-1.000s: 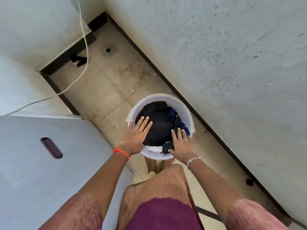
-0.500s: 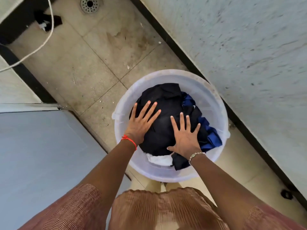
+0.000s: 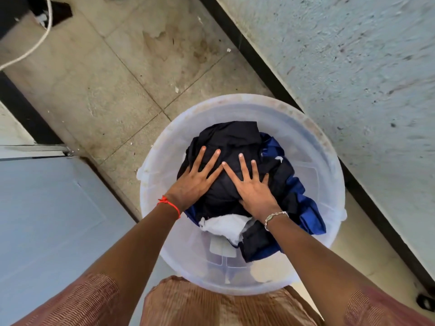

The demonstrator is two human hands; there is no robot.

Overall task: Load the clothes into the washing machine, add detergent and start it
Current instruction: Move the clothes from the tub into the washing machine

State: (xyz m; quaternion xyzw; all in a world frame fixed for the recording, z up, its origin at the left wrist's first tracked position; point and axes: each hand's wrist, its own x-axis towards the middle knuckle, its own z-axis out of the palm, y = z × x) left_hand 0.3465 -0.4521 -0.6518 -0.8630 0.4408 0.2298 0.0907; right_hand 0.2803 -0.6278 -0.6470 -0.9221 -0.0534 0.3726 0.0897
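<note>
both hands [image 3: 226, 184] flat on clothes [image 3: 235, 142] (in white bucket [image 3: 329, 161])

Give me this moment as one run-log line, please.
phase: loading, nothing lifted | left hand: flat on dark clothes | right hand: flat on same clothes | white bucket: on tiled floor, holds clothes

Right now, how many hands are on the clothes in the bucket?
2. The left hand lies flat on the dark clothes in the bucket; the right hand lies flat right beside it. Neither grips anything.
</note>
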